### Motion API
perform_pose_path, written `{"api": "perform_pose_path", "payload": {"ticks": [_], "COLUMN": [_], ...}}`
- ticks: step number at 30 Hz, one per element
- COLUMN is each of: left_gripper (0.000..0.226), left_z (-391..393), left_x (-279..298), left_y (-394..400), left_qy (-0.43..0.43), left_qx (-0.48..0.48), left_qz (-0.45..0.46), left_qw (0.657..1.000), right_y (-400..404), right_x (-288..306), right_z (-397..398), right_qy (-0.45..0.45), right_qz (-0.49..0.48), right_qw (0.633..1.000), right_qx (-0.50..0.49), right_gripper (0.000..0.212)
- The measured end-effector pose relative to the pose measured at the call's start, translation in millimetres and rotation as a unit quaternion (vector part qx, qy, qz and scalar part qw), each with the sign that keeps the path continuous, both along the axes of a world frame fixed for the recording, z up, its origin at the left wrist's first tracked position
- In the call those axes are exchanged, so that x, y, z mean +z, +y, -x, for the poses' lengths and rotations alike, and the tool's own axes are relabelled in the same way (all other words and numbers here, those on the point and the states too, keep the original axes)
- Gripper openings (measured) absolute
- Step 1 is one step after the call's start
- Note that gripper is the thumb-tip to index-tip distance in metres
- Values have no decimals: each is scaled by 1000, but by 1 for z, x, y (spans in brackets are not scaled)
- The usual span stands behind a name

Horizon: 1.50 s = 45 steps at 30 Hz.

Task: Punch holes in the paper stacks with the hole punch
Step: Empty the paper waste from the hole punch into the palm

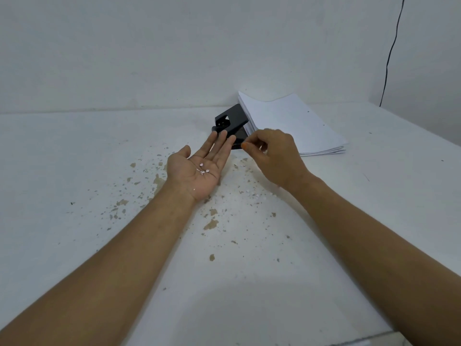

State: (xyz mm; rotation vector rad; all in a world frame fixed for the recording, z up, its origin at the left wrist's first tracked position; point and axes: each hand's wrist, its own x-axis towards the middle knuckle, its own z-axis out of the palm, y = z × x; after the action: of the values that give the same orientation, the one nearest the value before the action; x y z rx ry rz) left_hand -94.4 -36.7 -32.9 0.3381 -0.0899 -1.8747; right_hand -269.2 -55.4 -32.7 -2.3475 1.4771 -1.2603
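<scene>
A black hole punch point(230, 122) stands at the back of the white table point(74, 158), its mouth against the left edge of a white paper stack point(291, 123). My left hand point(199, 168) lies palm up with straight fingers just in front of the punch. Several small white paper dots point(203, 170) rest in the palm. My right hand point(272, 156) hovers beside it, in front of the stack, with thumb and forefinger pinched together. Whether a dot is between those fingertips is too small to tell.
More white paper dots point(252, 193) lie scattered on the table under my right wrist. The tabletop has many brown chipped spots point(210, 224). A white wall stands right behind the table, and a black cable point(389, 58) hangs down it at the right.
</scene>
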Motion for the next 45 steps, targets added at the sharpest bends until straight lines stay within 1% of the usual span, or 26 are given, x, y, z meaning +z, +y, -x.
{"api": "perform_pose_path", "payload": {"ticks": [3,6,9,16,18,21,23,25,27,30,32,35,38,41,45], "left_gripper": [63,63,62,62,63,63,63,63,63,63,63,62,60,62,64], "left_z": [-1,-1,-2,-1,0,0,0,-1,-1,0,2,3,4,4,5], "left_x": [0,1,2,2,2,2,2,2,3,3,4,5,7,7,4], "left_y": [0,1,1,3,3,3,4,4,4,4,4,6,12,13,8], "left_qy": [4,1,-1,-11,-15,-21,-22,-19,-19,-25,-33,-49,-29,6,-31], "left_qx": [2,0,0,-9,-9,-10,-9,-9,-7,-10,-14,-38,-70,-99,-103], "left_qz": [-1,-3,-5,-2,1,1,1,1,0,-4,-7,-7,-10,-13,-4], "left_qw": [1000,1000,1000,1000,1000,1000,1000,1000,1000,1000,999,998,997,995,994], "right_y": [-5,-5,-2,-1,0,0,0,0,-1,2,10,22,26,28,25], "right_x": [-6,-10,-10,-6,-3,-1,1,1,3,7,11,13,13,11,9], "right_z": [6,7,5,-3,-6,-13,-15,-14,-9,-2,-5,-18,-29,-35,-31], "right_qy": [52,63,78,97,138,238,259,245,192,58,13,6,46,63,50], "right_qz": [-61,-97,-111,-102,-83,-39,-37,-51,-48,21,74,113,126,111,83], "right_qw": [996,992,989,988,984,967,961,964,976,996,997,992,985,985,990], "right_qx": [-35,-57,-56,-67,-73,-85,-86,-87,-87,-62,-22,50,104,118,106], "right_gripper": [16,18,19,17,17,20,20,20,21,17,13,11,12,12,15]}}
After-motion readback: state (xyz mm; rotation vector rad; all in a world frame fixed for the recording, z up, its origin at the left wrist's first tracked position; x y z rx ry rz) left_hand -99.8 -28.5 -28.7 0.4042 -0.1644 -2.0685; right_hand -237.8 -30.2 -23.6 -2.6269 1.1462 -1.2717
